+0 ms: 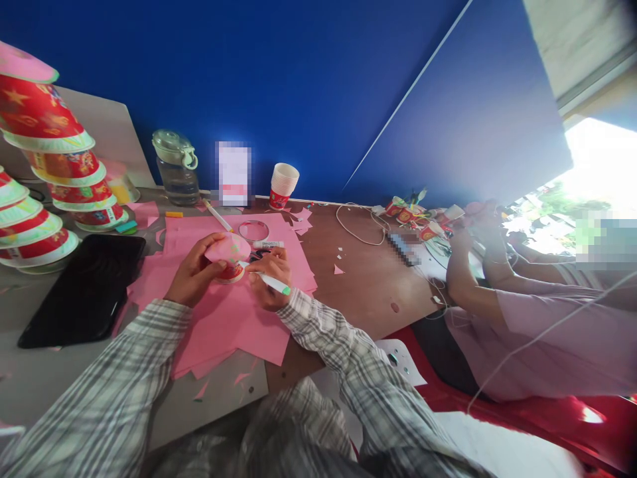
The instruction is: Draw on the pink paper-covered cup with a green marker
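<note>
Blue partition panels (279, 93) form the background beyond both hands. Below them, a work table (358, 279) extends to either side of the hands, brown to the right and grey to the left. A co-worker in a pale pink top (557, 332) sits well to the right of the right hand. Pink paper sheets (213, 332) lie overlapped beneath both hands. To the far left of the left hand rises a tower of red paper cups (82, 162), with a black phone (82, 292) lying nearer. Beyond the left hand stands a lidded clear bottle (178, 172).

Both hands are close together over the sheets. The left hand (202, 265) is clamped around a red paper cup (231, 272), topped by a pink paper piece (229, 247). The right hand (271, 272), just beside the cup, grips a green-ended white marker (276, 283) aimed at it; contact cannot be confirmed. Nested cups (284, 186) stand beyond the right hand. A ring-shaped item (253, 231) lies just beyond the cup. An orange cap (174, 214) lies beyond the left hand.
</note>
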{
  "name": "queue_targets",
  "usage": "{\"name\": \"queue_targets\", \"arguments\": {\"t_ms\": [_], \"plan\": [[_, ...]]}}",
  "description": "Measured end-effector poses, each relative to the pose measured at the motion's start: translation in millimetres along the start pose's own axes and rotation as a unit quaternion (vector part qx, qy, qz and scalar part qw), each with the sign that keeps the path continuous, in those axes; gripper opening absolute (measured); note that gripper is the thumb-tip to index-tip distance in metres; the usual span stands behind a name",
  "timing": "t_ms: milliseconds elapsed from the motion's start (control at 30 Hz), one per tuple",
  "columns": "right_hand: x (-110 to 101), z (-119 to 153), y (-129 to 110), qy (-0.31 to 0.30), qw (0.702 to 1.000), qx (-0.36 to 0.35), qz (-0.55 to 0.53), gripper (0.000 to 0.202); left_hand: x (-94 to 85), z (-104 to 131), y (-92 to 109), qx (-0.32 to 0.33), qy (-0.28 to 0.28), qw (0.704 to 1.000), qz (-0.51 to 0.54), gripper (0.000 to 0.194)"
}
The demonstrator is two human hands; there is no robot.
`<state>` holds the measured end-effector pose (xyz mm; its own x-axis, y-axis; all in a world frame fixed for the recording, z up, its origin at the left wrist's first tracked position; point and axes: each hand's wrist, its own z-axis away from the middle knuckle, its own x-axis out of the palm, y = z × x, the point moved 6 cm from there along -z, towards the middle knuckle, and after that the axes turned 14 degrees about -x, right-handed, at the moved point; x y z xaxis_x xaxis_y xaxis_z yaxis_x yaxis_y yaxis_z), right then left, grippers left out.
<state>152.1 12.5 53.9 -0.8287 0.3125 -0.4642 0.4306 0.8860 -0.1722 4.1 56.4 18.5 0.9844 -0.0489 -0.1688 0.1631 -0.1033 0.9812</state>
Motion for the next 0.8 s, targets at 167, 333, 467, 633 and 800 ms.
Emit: {"name": "queue_targets", "arguments": {"t_ms": [167, 333, 467, 633, 800], "plan": [[-3.1, -0.9, 1.4, 0.02, 1.0, 0.013, 0.004, 0.014, 0.4, -0.6, -3.5, -0.043, -0.008, 0.997, 0.059, 0.053], [-2.1, -0.5, -0.2, 0.015, 1.0, -0.003, -0.002, 0.014, -0.1, -0.9, -4.1, -0.046, -0.008, 0.997, 0.064, 0.054], [-1.3, 0.7, 2.4, 0.009, 1.0, 0.021, 0.007, 0.016, -0.2, -0.3, -1.4, -0.041, -0.002, 0.998, 0.043, 0.054], [-1.9, -1.2, 1.9, 0.002, 1.0, 0.011, 0.014, 0.017, 0.0, -0.1, -0.8, -0.033, -0.001, 0.999, 0.036, 0.053], [-5.2, -0.9, 6.0, 0.021, 0.999, 0.025, 0.031, 0.016, 0.8, -1.2, -6.5, -0.051, -0.013, 0.997, 0.057, 0.055]]}}
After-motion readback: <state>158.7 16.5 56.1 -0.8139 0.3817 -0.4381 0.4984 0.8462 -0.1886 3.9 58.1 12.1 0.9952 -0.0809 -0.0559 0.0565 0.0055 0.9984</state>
